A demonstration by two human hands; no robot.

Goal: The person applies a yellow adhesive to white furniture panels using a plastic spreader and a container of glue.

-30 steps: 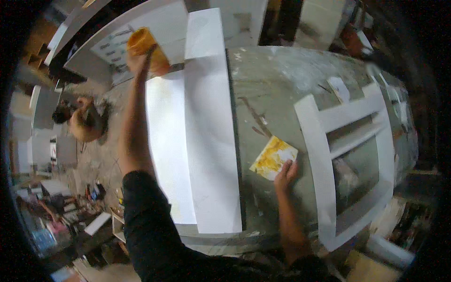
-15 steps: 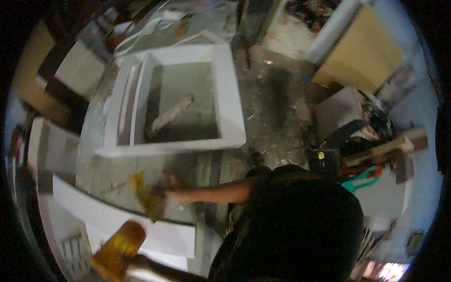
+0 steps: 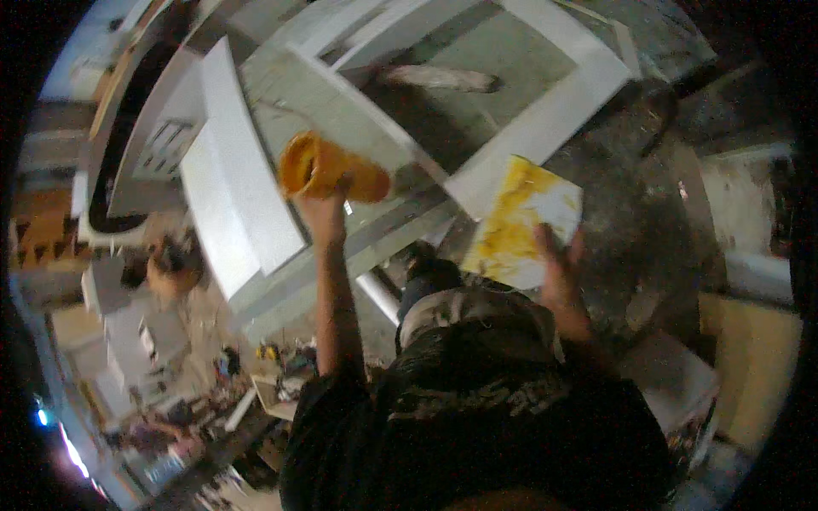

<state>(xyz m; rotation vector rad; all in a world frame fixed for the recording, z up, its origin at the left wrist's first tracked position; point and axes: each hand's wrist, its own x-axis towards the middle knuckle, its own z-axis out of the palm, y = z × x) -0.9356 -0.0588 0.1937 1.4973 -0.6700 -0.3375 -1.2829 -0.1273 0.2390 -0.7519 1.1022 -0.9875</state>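
Note:
My left hand (image 3: 324,215) is wrapped round an orange-yellow, glue-smeared container (image 3: 354,175), tipped on its side with its round mouth to the left. It is held above the near part of the greenish tabletop (image 3: 294,106). In my right hand (image 3: 562,277) is a thin white rectangular sheet (image 3: 550,200), streaked with yellow paste mostly over its left part. The thumb and fingers grip its right lower side. The sheet overlaps the near corner of a white frame (image 3: 554,119) lying on the table. Inside the frame's opening lies a pale, rough stick-like piece (image 3: 443,78).
Long white panels (image 3: 234,204) lean along the table's left side. Scraps and loose items cover the floor (image 3: 213,375) at lower left. A stained dark floor (image 3: 656,221) extends to the right, with tan boards (image 3: 754,358) beyond.
My view has turned, swinging the frame to the upper right. The container has risen from low left to over the table. The sheet has moved from over the tabletop to the frame's right corner.

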